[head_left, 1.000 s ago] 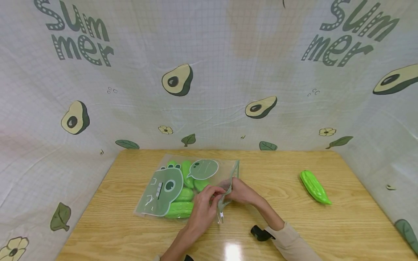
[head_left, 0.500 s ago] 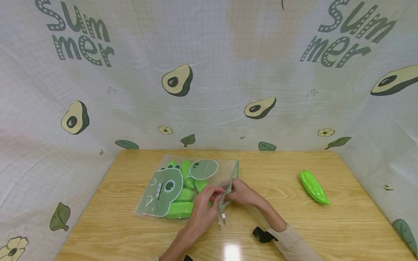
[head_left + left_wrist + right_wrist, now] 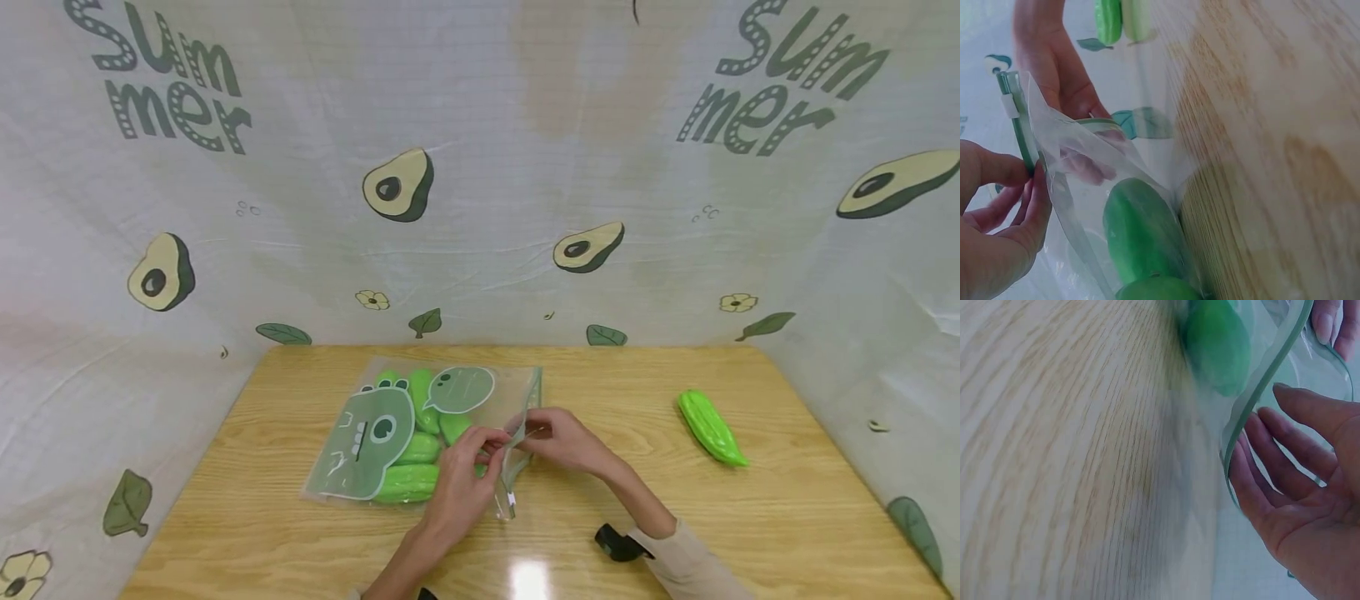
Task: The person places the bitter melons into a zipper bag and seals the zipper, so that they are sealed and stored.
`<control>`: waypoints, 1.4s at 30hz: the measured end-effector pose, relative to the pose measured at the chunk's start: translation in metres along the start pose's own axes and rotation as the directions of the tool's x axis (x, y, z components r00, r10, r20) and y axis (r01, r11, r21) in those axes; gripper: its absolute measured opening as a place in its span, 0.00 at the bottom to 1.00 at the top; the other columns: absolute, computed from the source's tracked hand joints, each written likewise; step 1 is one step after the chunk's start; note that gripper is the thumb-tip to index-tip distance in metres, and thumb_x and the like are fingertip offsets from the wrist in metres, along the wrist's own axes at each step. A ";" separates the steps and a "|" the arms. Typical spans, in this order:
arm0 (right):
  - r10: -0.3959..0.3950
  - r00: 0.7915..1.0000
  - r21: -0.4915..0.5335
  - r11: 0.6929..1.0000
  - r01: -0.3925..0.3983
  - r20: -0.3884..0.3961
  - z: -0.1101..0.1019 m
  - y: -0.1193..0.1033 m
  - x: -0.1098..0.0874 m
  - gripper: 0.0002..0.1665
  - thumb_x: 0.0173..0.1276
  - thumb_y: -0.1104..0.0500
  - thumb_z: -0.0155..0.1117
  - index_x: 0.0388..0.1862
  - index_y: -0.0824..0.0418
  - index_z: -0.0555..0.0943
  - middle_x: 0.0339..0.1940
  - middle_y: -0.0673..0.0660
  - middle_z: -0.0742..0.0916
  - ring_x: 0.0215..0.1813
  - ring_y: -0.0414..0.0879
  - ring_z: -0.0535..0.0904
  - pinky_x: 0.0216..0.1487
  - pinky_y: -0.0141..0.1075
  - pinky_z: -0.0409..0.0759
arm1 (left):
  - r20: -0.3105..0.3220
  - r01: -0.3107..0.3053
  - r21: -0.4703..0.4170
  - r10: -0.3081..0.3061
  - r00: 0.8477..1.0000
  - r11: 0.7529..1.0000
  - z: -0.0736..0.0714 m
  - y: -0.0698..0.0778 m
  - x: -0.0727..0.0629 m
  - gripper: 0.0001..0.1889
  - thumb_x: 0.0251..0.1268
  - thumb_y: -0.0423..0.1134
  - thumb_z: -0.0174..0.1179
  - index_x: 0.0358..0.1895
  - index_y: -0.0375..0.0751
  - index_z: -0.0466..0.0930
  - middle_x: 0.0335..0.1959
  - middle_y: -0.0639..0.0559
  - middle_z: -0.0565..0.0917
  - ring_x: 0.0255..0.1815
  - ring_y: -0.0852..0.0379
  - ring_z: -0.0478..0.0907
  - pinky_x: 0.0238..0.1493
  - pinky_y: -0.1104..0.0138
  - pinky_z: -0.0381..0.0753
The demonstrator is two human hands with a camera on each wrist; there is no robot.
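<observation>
A clear slider zip bag printed with a green monster lies on the table, its mouth facing right. Several green vegetables are inside; the front one is ridged, like a bitter melon. My left hand pinches the green-edged rim of the mouth between thumb and fingers, as the left wrist view also shows. My right hand has its fingertips just within the mouth, thumb apart from the fingers, nothing gripped between them. The white slider sits near one end of the zip.
A loose green bitter melon, shiny and apparently plastic, lies to the right on the wooden table. A patterned white cloth hangs behind the table and along both sides.
My right hand has drawn back slightly to the right from the bag's mouth, and its fingers have spread. The left hand keeps its pinch. The head view has shifted a little.
</observation>
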State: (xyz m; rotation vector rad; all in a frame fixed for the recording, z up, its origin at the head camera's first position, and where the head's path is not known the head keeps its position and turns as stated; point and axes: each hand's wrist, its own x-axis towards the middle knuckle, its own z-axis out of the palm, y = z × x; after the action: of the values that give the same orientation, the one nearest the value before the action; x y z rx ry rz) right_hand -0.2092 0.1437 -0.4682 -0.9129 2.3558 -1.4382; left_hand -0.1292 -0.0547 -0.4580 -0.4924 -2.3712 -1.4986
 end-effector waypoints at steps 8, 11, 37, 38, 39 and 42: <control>0.025 0.997 -0.037 0.999 -0.028 -0.076 -0.008 0.004 -0.011 0.15 0.74 0.61 0.66 0.55 0.68 0.83 0.49 0.60 0.88 0.53 0.55 0.85 0.57 0.45 0.84 | -0.008 0.004 -0.006 -0.004 1.000 1.000 0.002 -0.001 0.000 0.09 0.62 0.19 0.64 0.44 0.30 0.83 0.39 0.45 0.84 0.38 0.51 0.83 0.42 0.70 0.87; 0.025 0.994 -0.049 0.998 -0.030 -0.104 -0.011 0.005 -0.014 0.17 0.75 0.59 0.66 0.57 0.67 0.83 0.51 0.59 0.88 0.53 0.53 0.85 0.58 0.45 0.84 | -0.023 -0.003 -0.008 0.003 1.000 1.000 0.003 -0.002 0.000 0.10 0.61 0.19 0.64 0.44 0.30 0.83 0.38 0.46 0.84 0.37 0.52 0.83 0.40 0.70 0.87; 0.031 0.941 -0.142 0.986 -0.084 -0.337 -0.037 0.017 -0.054 0.16 0.74 0.60 0.67 0.55 0.67 0.84 0.51 0.62 0.88 0.54 0.54 0.85 0.57 0.47 0.84 | -0.041 0.020 -0.025 -0.021 0.999 0.999 0.006 -0.004 -0.002 0.11 0.59 0.18 0.63 0.44 0.32 0.83 0.37 0.47 0.84 0.36 0.57 0.82 0.38 0.69 0.88; 0.031 0.937 -0.147 0.985 -0.087 -0.347 -0.038 0.017 -0.055 0.16 0.74 0.60 0.68 0.55 0.67 0.84 0.51 0.62 0.88 0.54 0.54 0.85 0.57 0.48 0.84 | -0.040 0.019 -0.025 -0.020 0.999 1.000 0.006 -0.004 -0.002 0.11 0.59 0.18 0.63 0.44 0.32 0.83 0.37 0.47 0.84 0.36 0.57 0.82 0.38 0.69 0.88; 0.029 0.934 -0.153 0.984 -0.089 -0.355 -0.039 0.017 -0.057 0.16 0.74 0.60 0.67 0.55 0.67 0.83 0.51 0.62 0.88 0.54 0.54 0.85 0.58 0.49 0.83 | -0.041 0.018 -0.025 -0.019 0.999 1.000 0.006 -0.004 -0.002 0.11 0.60 0.18 0.63 0.43 0.32 0.83 0.37 0.47 0.84 0.36 0.57 0.82 0.38 0.69 0.88; 0.017 0.923 -0.175 0.981 -0.090 -0.384 -0.041 0.017 -0.061 0.16 0.74 0.61 0.67 0.55 0.67 0.83 0.51 0.61 0.88 0.54 0.56 0.85 0.59 0.53 0.82 | -0.043 0.013 -0.029 -0.014 0.999 1.000 0.006 -0.003 -0.002 0.11 0.60 0.18 0.63 0.43 0.32 0.83 0.36 0.48 0.84 0.36 0.57 0.82 0.37 0.69 0.88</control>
State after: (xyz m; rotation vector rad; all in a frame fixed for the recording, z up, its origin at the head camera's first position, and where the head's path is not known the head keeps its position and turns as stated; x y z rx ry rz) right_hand -0.1883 0.2165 -0.4700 -0.6468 2.8173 -1.5027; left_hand -0.1294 -0.0507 -0.4640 -0.4470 -2.3276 -1.5351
